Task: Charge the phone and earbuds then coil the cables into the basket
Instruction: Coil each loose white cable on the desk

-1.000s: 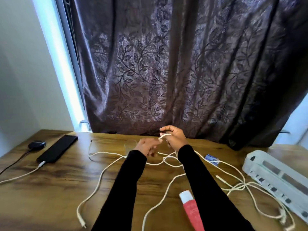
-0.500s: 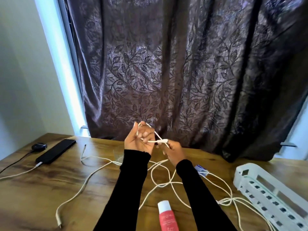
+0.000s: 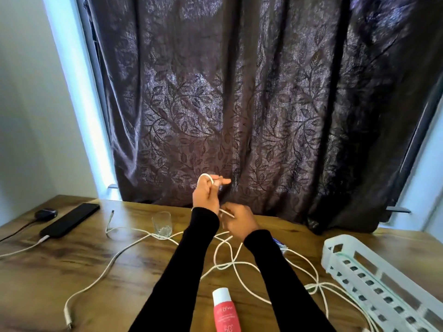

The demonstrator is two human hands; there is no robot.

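Grip of the left hand [image 3: 205, 197] is curled round a loop of white cable [image 3: 208, 176], raised above the worktop [image 3: 72, 267]; the right hand [image 3: 237, 220] pinches the strand just at five o'clock of it. Slack trails toward six o'clock, so the right hand is judged nearer. The basket [image 3: 340, 257] lies at three o'clock.

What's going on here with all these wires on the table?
A person is winding a white cable into a coil. The left hand is raised with a loop round its fingers, and the right hand pinches the strand lower down. Most of the cable lies loose on the wooden table. The white basket sits at the right. At the left, the phone and earbuds case each have a cable plugged in.
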